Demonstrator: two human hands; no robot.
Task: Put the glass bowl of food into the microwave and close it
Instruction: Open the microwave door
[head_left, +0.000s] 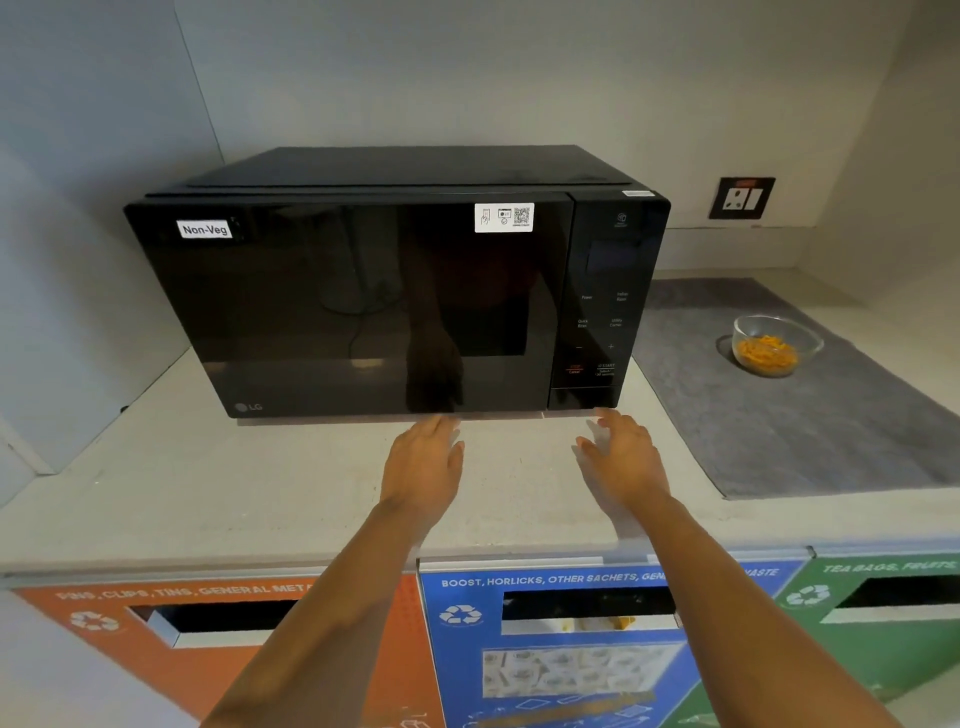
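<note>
Two empty hands (524, 457) hover over pale countertop (260, 493) before microwave (363, 301).

Two bare forearms rise from the bottom edge of the frame toward its centre — no sleeves, cuffs or gloves cover them anywhere in view. The left hand (423, 465) and the right hand (621, 457) carry no rings, watch, bracelet or band. Both wrists are slender; the fingertips are slightly blurred — nail details cannot be made out.
</note>
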